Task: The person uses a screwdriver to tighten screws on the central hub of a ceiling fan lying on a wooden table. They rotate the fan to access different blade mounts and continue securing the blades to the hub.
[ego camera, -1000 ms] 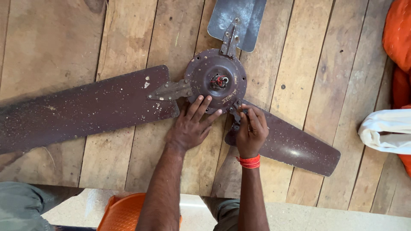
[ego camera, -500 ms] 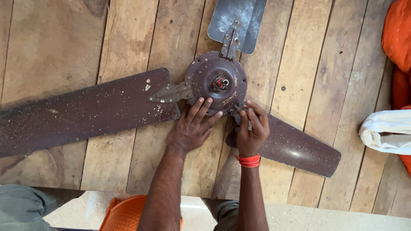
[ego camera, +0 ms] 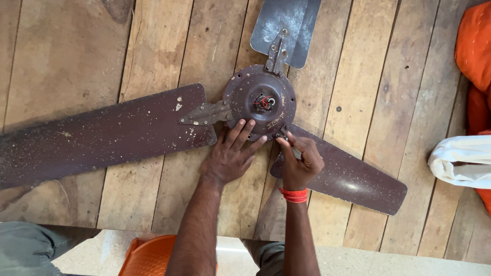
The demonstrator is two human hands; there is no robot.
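A brown ceiling fan lies flat on the wooden plank floor. Its round motor hub sits in the middle, with red wires in its centre. One long blade runs left, a second blade runs lower right, and a third blade points up and out of view. My left hand lies flat with its fingers against the hub's near edge. My right hand, with a red thread at the wrist, pinches a small metal tool or screw where the lower-right blade's bracket meets the hub.
Orange cloth and a white cloth bundle lie at the right edge. An orange plastic seat and a pale ledge are below me. My grey trouser leg shows at the lower left.
My right hand's fingers have shifted slightly at the blade bracket. My left hand stays against the hub. The fan has not moved.
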